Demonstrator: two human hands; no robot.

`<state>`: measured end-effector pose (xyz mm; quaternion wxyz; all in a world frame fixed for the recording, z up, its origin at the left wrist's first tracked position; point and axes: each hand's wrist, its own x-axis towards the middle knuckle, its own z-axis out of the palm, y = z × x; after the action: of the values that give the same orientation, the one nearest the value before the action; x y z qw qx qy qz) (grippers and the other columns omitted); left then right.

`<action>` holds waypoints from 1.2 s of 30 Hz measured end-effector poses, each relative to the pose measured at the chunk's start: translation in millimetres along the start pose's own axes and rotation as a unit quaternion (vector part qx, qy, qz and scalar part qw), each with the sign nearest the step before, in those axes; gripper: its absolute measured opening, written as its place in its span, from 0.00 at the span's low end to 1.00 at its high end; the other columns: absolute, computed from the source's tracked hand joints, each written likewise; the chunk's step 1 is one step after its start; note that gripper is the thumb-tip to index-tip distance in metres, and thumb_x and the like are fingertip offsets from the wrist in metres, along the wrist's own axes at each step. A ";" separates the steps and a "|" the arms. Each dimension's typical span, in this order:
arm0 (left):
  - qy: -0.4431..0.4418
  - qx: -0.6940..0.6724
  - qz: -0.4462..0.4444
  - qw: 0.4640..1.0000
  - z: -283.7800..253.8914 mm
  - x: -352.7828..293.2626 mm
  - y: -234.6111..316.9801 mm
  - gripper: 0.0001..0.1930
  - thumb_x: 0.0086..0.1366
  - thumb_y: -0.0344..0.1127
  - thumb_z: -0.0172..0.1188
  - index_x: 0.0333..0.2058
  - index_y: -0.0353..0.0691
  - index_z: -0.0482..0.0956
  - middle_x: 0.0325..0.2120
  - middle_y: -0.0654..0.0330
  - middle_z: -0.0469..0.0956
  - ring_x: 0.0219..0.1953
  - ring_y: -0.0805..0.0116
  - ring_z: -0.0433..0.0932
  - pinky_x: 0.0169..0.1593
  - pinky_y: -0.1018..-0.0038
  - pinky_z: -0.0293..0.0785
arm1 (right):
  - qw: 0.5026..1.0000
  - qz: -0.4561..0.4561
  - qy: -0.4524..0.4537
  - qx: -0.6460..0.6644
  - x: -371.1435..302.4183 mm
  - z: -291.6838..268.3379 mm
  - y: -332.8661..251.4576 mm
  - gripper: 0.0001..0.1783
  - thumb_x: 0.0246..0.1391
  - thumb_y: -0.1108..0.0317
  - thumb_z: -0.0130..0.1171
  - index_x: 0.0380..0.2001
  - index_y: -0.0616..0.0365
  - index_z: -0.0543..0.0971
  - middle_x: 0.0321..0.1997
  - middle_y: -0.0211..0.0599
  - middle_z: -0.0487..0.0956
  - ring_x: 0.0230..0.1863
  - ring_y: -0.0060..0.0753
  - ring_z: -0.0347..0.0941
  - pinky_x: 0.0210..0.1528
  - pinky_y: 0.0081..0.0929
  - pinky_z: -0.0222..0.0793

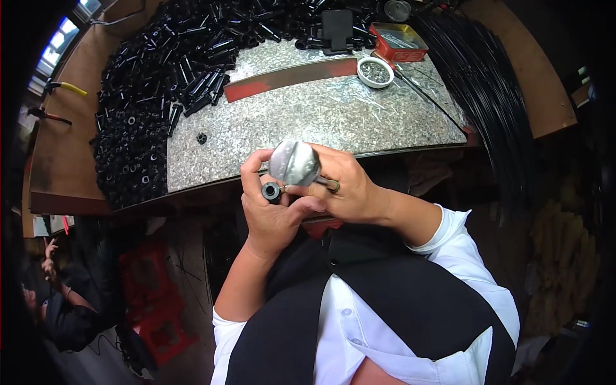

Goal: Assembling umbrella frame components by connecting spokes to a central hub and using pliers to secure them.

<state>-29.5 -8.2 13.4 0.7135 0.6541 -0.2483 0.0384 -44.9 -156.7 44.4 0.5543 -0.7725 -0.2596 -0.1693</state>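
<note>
Both my hands are close together just off the bench's front edge. My left hand (262,215) is closed around a short black tubular piece (271,192), whose round open end faces up. My right hand (350,183) is closed beside it, gripping a silver metal object with a rounded head (295,163). A seam runs across that head; it is slightly blurred, and its lower part is hidden by my fingers. Between the hands, a thin light-coloured tip shows near the black piece. A small black ring-shaped part (202,138) lies alone on the speckled benchtop (308,122).
Black tubular parts (199,83) and black rings (131,147) heap at the left and back. A red-grey strip (292,77), white bowl of small metal pieces (376,73), red tin (401,43) and phone (337,31) lie behind. Black rods (481,83) bundle right. Another person's arm (80,298) shows lower left.
</note>
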 end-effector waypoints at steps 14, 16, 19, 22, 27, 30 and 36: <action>-0.033 0.090 0.023 0.995 -8.4 -0.6 -0.6 0.44 0.43 0.47 0.75 0.51 0.34 0.56 0.24 0.60 0.79 0.25 0.76 0.76 0.32 0.81 0.71 | 0.998 -0.030 -0.027 -0.051 3.4 2.1 -2.7 0.09 0.48 0.68 0.60 0.34 0.60 0.78 0.31 0.39 0.74 0.31 0.41 0.72 0.34 0.31 0.69; -0.016 0.017 -0.002 1.000 -6.1 -1.6 -2.9 0.45 0.42 0.46 0.76 0.51 0.34 0.56 0.25 0.59 0.79 0.25 0.74 0.77 0.31 0.80 0.71 | 0.998 -0.021 -0.031 -0.045 3.4 2.0 -4.0 0.08 0.48 0.68 0.59 0.32 0.60 0.77 0.32 0.41 0.76 0.33 0.44 0.74 0.36 0.33 0.69; -0.039 0.011 -0.029 0.999 -8.5 -3.8 -1.3 0.45 0.46 0.39 0.74 0.54 0.30 0.51 0.24 0.64 0.76 0.28 0.78 0.74 0.37 0.84 0.67 | 0.998 -0.032 -0.029 -0.042 4.8 1.9 -6.6 0.08 0.46 0.71 0.59 0.32 0.61 0.76 0.31 0.42 0.75 0.32 0.43 0.73 0.34 0.31 0.69; -0.069 0.083 -0.001 0.994 -13.0 -4.9 -7.5 0.43 0.48 0.36 0.73 0.53 0.30 0.50 0.22 0.63 0.76 0.28 0.76 0.75 0.36 0.83 0.68 | 0.998 -0.052 -0.022 -0.023 2.4 5.5 0.7 0.08 0.44 0.73 0.59 0.30 0.62 0.74 0.29 0.41 0.74 0.31 0.40 0.73 0.31 0.29 0.69; -0.053 0.079 -0.037 0.995 -15.4 -7.7 0.4 0.44 0.47 0.43 0.74 0.52 0.29 0.52 0.22 0.64 0.75 0.27 0.75 0.74 0.36 0.80 0.69 | 0.996 -0.055 -0.061 -0.035 5.4 8.5 6.2 0.07 0.43 0.74 0.59 0.28 0.61 0.73 0.28 0.39 0.73 0.29 0.36 0.72 0.29 0.28 0.68; -0.039 0.142 0.139 0.979 -22.8 -3.7 -13.3 0.51 0.40 0.64 0.68 0.51 0.32 0.57 0.17 0.71 0.68 0.20 0.80 0.67 0.29 0.85 0.64 | 0.996 -0.003 -0.079 -0.029 9.6 9.5 3.9 0.11 0.42 0.70 0.64 0.27 0.62 0.72 0.26 0.38 0.71 0.27 0.35 0.70 0.28 0.27 0.66; 0.074 -0.076 -0.045 0.993 -42.3 -11.2 1.5 0.50 0.32 0.56 0.75 0.51 0.37 0.58 0.13 0.73 0.58 0.16 0.84 0.57 0.22 0.87 0.54 | 0.962 0.187 -0.199 -0.009 8.2 -12.5 -9.1 0.19 0.45 0.65 0.66 0.37 0.60 0.70 0.26 0.34 0.69 0.26 0.25 0.68 0.29 0.25 0.62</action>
<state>-26.9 35.3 9.3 0.7787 0.6036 -0.1672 0.0355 -43.2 -164.5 60.1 0.5062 -0.8303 -0.2139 0.0926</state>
